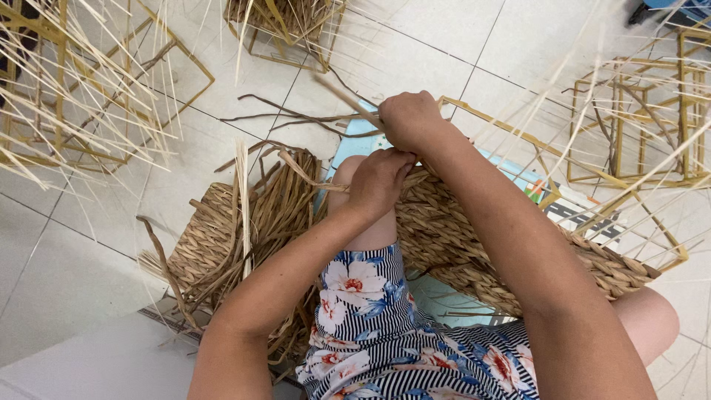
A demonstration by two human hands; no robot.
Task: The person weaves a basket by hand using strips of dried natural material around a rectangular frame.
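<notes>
A half-woven straw basket (474, 248) lies across my lap, its braided wall running from centre to lower right. My right hand (409, 118) is closed around a flat straw strand (341, 96) that sticks up and to the left from the basket's rim. Just below it, my left hand (379, 180) pinches another strand at the rim, fingers curled tight. The two hands almost touch. Loose dried straw strands (278, 200) hang from the weave to the left of my knee.
A woven mat piece (204, 241) lies on the white tiled floor (89, 281) at left. Wooden frames with thin sticks stand at upper left (81, 96), top centre (285, 26) and right (644, 126). A light blue mat (355, 133) is under me.
</notes>
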